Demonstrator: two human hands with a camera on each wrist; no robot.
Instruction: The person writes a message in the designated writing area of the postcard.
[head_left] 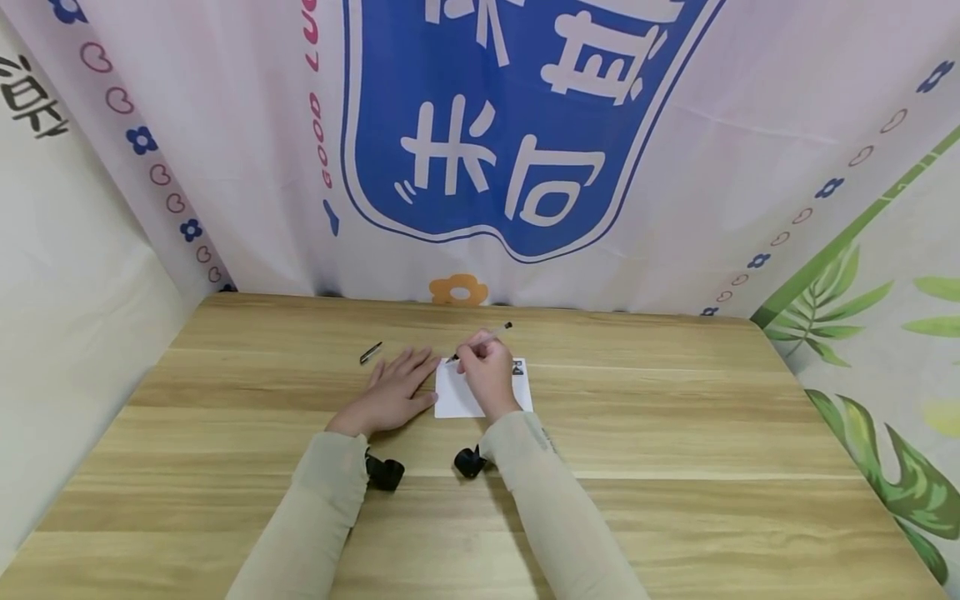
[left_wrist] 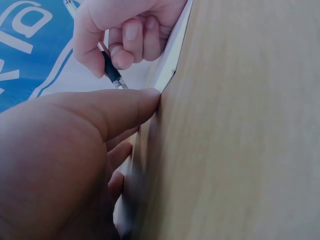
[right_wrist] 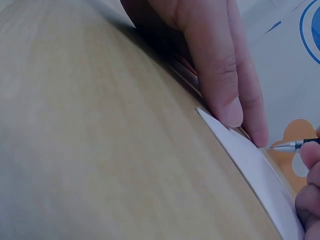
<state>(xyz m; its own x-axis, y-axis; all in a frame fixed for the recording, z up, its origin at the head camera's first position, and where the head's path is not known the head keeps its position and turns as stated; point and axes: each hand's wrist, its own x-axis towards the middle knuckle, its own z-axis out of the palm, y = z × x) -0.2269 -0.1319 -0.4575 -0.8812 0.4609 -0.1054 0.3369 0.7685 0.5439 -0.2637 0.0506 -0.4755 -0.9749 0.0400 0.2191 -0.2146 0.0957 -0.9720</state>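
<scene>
A white card (head_left: 454,400) with a small dark printed patch in its upper right corner lies on the wooden table. Over it my right hand (head_left: 491,379) pinches a gel pen (head_left: 495,332) with a dark grip (left_wrist: 111,67). The pen's tip is at the card's upper left part. My left hand (head_left: 393,396) lies spread on the table, fingers extended, with thumb and fingertips touching the card's left edge. In the right wrist view the left thumb (right_wrist: 222,95) rests at the card's edge. Beyond the left fingers lies a black pen cap (head_left: 371,352).
The wooden table (head_left: 675,433) reaches back to a printed curtain (head_left: 262,167) with a blue sign. Black wrist cameras (head_left: 386,473) sit under both sleeves. A leaf-patterned cloth (head_left: 847,333) hangs at the right side.
</scene>
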